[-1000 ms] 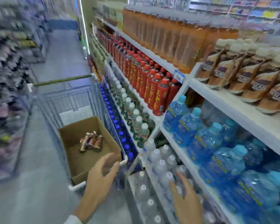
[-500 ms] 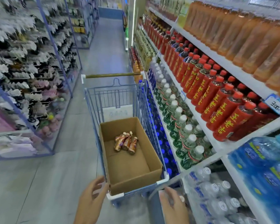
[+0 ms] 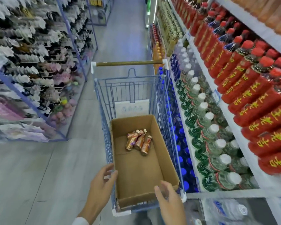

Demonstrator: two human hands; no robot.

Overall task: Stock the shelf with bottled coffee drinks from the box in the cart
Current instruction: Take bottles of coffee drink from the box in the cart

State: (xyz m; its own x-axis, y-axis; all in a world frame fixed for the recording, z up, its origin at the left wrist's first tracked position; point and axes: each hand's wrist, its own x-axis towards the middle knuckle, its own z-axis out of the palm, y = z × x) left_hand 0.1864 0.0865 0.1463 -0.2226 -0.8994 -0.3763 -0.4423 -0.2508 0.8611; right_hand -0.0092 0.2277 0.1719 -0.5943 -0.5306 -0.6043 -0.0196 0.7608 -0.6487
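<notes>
**Both hands empty at the near end of the box**

On the far left stand racks of small hanging goods [image 3: 31, 62], well apart from the work. The left hand [image 3: 102, 184] is at the near left corner of the cart [image 3: 104, 111], with its fingers spread and holding nothing. I cannot tell whether the fingertips touch the wire rim.

Inside the cart sits the cardboard box [image 3: 154, 122]. The last few coffee bottles [image 3: 138, 141] lie on their sides in a loose heap on the box bottom, toward its far half. The right hand [image 3: 169, 202] is above the near right corner of the box, also loose and holding nothing.

To the right, very near the cart, the shelf [image 3: 225, 192] carries white-capped green bottles [image 3: 206, 127] and, one level higher, red bottles [image 3: 250, 98]. The place for the coffee is not in view.

I judge the next step to be a reach deep into the box. The risks:
- The bottles lie loose and may roll away from the fingers.
- If several are taken in one grip, one can slip and fall.
- Leaning on the cart may make it roll away.
- A right arm lifting out close to the shelf may knock the front bottles down.
</notes>
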